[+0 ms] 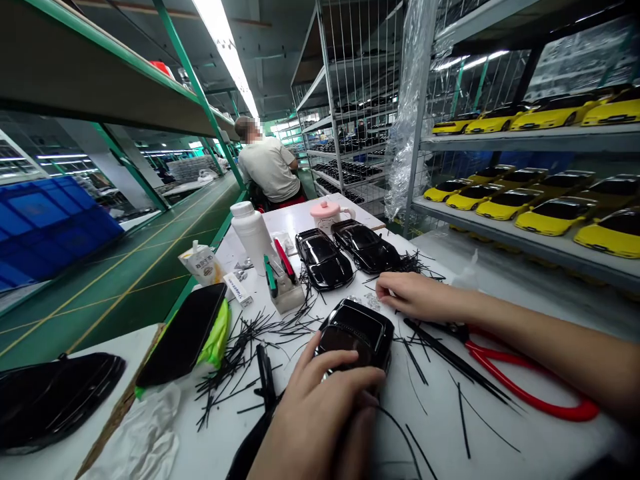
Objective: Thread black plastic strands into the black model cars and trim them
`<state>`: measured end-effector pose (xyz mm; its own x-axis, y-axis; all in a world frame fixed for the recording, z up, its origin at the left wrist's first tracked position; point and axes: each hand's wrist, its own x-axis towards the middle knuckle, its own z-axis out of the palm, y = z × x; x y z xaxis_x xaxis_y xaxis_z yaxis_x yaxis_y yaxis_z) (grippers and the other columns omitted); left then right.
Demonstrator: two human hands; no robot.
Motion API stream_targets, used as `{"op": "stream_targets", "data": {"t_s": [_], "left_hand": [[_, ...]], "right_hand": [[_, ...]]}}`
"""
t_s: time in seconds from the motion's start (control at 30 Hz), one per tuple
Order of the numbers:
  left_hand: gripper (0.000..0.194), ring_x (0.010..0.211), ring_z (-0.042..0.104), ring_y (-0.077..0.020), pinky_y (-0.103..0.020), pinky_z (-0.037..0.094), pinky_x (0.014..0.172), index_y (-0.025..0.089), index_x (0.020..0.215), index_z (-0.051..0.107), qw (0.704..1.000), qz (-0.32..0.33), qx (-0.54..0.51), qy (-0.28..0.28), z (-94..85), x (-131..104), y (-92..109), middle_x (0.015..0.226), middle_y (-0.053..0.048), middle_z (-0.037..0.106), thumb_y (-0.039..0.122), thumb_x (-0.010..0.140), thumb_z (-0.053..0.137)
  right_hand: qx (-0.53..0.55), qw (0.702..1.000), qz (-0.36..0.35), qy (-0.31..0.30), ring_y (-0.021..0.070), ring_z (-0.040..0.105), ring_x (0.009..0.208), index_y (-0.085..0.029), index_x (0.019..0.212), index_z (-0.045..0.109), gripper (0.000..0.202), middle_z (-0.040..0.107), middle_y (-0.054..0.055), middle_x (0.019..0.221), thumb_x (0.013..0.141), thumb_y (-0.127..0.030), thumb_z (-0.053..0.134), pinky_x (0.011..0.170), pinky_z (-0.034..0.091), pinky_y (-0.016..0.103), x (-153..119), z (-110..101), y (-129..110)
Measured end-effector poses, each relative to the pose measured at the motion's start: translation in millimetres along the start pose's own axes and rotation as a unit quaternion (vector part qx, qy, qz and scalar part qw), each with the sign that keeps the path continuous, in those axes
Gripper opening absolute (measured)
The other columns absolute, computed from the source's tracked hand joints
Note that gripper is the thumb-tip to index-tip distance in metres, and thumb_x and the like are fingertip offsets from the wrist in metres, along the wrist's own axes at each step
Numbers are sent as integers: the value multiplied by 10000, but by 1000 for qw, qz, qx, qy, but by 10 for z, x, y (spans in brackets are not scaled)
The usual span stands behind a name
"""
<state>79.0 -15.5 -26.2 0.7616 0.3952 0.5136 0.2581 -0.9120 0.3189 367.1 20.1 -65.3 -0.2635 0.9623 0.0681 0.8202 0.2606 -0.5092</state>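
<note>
A glossy black model car [357, 327] lies on the white table in front of me. My left hand [325, 400] is wrapped over its near part, fingers across the roof. Beyond and to the right, my right hand [405, 293] rests low over the table beside small clear pieces [371, 301], its fingers curled together; whatever is between the fingertips is too small to make out. Two more black model cars [323, 259] stand just behind. Red-handled scissors [530, 373] lie under my right forearm, next to black tweezers [460, 360].
Black strips [240, 340] are scattered left of the car. A holder [287, 293] with tools, a white bottle [251, 233], a pink-lidded cup [327, 212] and a phone [185, 333] stand or lie around. A seated person [270, 167] is ahead; shelves [530, 230] with yellow cars are right.
</note>
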Motion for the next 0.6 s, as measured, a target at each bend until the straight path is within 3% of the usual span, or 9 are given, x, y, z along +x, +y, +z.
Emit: {"op": "stream_targets", "data": {"t_s": [0.1,0.2,0.27,0.43,0.6], "left_hand": [[317,867,760,-110,-370,496,1155,263,1159,614,986,-106,-126,-1,-45,20,90,875,47,766,83,904,559],[214,801,755,-109,-218,619,879,228,1116,634,939,-217,-268,18,-60,47,164,855,18,764,136,933,570],[184,764,747,-111,-164,601,712,205,1095,641,904,-260,-336,41,-57,69,190,841,1,766,155,925,592],[200,727,700,-96,-161,542,671,216,1081,673,890,-299,-340,51,-41,108,208,805,24,764,168,887,656],[186,692,666,-98,-182,518,648,210,1043,678,889,-311,-336,28,-21,111,237,791,34,751,145,874,636]], "right_hand": [[68,998,14,6,160,525,748,-192,889,611,183,603,16,858,974,-342,551,711,440,326,-54,-85,-97],[149,989,23,-6,139,438,663,-199,863,610,241,521,-18,743,949,-420,566,610,354,286,-164,-185,-311],[197,980,20,-29,128,406,638,-202,852,612,312,478,-31,717,941,-498,571,574,317,274,-268,-221,-479],[400,911,23,-96,119,395,664,-198,787,637,374,479,-17,757,855,-556,717,570,279,273,-484,-136,-741],[477,869,77,-107,95,340,603,-193,789,662,359,485,-28,714,813,-531,785,534,227,267,-532,-18,-801]]}}
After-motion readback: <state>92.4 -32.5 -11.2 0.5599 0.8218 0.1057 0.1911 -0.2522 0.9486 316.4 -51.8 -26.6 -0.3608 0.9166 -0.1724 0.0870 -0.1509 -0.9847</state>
